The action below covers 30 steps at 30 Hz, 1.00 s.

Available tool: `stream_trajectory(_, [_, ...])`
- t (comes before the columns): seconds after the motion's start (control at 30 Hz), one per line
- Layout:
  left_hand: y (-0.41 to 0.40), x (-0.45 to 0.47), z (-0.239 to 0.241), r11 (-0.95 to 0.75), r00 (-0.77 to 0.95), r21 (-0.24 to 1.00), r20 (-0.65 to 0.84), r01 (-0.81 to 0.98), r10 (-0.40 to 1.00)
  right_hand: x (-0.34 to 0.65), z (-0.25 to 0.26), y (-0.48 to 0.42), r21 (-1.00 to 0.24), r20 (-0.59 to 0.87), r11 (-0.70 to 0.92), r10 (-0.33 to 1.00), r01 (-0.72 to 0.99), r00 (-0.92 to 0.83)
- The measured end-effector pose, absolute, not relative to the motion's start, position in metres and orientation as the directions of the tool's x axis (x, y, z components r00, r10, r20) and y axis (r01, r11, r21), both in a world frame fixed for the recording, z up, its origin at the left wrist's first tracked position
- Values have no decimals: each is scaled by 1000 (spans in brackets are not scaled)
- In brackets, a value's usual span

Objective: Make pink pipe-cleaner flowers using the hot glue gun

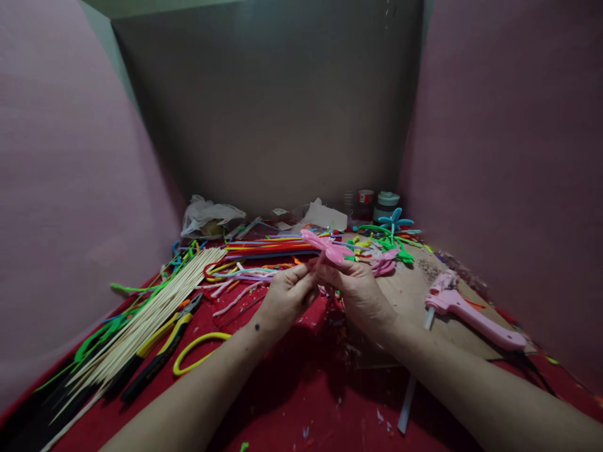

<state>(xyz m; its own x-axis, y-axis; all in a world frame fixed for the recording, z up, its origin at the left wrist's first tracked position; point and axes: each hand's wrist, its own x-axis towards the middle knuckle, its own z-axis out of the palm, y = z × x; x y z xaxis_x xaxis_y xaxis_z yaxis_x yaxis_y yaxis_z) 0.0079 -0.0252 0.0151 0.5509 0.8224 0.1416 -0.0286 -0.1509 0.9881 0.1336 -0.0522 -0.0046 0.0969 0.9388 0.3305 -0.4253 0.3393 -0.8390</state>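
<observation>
Both hands meet over the red table: the left hand and the right hand each pinch the pink pipe-cleaner flower with closed fingertips, holding it just above the surface. Left of them lie yellow-handled pliers beside a bundle of wooden skewers (fanned out diagonally). A pink glue gun rests on the brown board to the right.

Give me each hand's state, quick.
Left hand: closed, pinching the base of the pink pipe-cleaner flower.
Right hand: closed, gripping the same flower from below.
</observation>
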Motion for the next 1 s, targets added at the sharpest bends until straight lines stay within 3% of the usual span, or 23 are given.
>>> stream_trajectory(0.37, [-16, 3, 11, 103, 711, 974, 71, -200, 699, 137, 2, -53, -841, 359, 360, 930, -403, 81])
stream_trajectory(0.57, [-19, 0, 11, 307, 782, 903, 48, -299, 621, 139, -3, -50, -855, 275, 248, 961, -455, 8])
stream_trajectory(0.73, [-19, -1, 12, 357, 845, 887, 64, -292, 531, 139, -5, -49, -839, 314, 256, 949, -481, -42])
stream_trajectory(0.87, [-21, 2, 15, 212, 791, 960, 14, -181, 612, 138, -3, -49, -818, 291, 265, 956, -511, 29])
stream_trajectory(0.93, [-24, 4, 16, -17, 669, 997, 61, -72, 741, 137, 0, -50, -821, 258, 249, 965, -514, 56])
stream_trajectory(1.0, [-27, 6, 15, -296, 519, 953, 221, 66, 826, 136, 2, -52, -826, 233, 237, 970, -511, 73])
